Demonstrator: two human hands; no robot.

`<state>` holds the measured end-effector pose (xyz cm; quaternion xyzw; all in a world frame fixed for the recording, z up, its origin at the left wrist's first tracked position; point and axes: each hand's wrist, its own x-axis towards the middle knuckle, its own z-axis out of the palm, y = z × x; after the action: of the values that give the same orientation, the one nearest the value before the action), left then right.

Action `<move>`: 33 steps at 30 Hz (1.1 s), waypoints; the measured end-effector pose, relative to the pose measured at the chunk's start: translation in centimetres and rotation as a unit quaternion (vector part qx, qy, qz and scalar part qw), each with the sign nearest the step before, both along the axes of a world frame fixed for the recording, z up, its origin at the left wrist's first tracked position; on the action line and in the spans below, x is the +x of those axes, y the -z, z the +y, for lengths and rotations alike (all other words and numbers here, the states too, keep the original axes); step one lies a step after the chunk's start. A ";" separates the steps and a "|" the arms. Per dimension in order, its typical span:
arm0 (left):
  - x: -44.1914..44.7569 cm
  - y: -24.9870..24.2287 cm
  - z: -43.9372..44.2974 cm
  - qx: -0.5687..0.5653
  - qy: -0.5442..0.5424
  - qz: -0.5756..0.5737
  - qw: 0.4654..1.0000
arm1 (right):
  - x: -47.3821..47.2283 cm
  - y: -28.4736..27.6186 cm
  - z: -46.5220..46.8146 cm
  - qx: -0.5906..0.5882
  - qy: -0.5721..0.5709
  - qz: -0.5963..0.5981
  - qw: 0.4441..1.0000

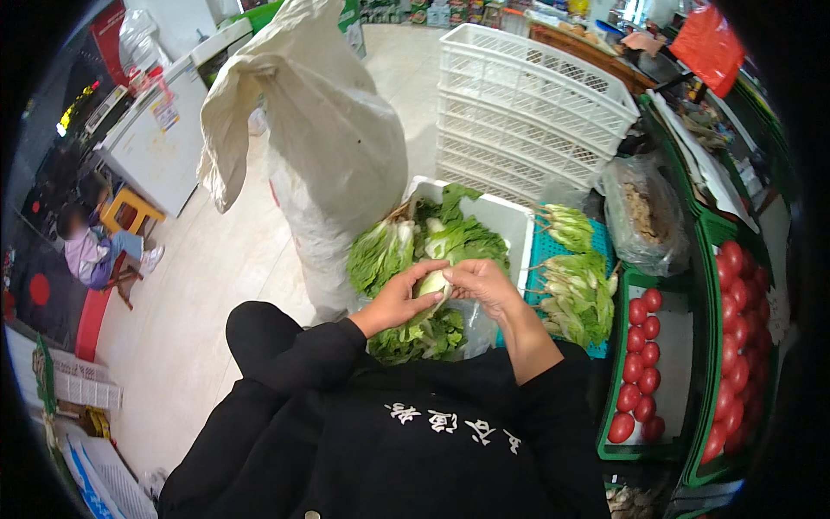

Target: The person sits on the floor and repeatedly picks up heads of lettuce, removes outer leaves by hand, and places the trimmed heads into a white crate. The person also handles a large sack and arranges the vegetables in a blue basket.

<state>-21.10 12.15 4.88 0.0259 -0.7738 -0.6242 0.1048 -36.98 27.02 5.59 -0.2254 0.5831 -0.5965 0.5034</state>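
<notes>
My left hand (402, 300) holds a pale-stemmed leafy green vegetable (433, 285) at its base, its leaves pointing down towards my lap. The fingers of my right hand (476, 282) pinch the same base from the other side. Under and beyond my hands stands a white plastic crate (526, 224) with bunches of leafy greens (382, 256) in it, and a clear plastic bag lies at its near end. More greens (577, 298) lie on a blue perforated basket (537, 285) to the right of the crate.
A tall white woven sack (337, 149) stands left of the crate, stacked white plastic crates (519, 110) behind it. Green trays (609, 415) of tomatoes (635, 340) and a bagged item (648, 214) are at right. Two seated people (91, 256) are at far left, near a yellow stool (130, 211).
</notes>
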 end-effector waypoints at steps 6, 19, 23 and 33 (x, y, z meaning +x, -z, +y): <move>1.8 3.8 -0.5 0.117 -0.111 0.007 0.987 | 3.7 3.5 -2.0 -0.082 0.043 -0.041 0.995; 3.8 4.5 -0.7 -0.144 -0.120 -0.051 0.981 | 3.7 3.9 -1.5 -0.027 -0.100 0.516 0.851; 4.4 4.9 -1.8 -0.129 -0.126 -0.037 0.983 | 2.6 3.7 -1.3 -0.084 -0.152 0.453 0.874; 8.2 7.0 -5.6 0.251 -0.136 -0.074 0.955 | 2.9 6.6 -0.6 0.052 -0.047 0.208 0.976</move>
<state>-12.94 6.59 -2.09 0.2022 -0.5866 -0.7748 0.1210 -34.10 26.43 -0.99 -0.3453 0.6938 -0.4810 0.4100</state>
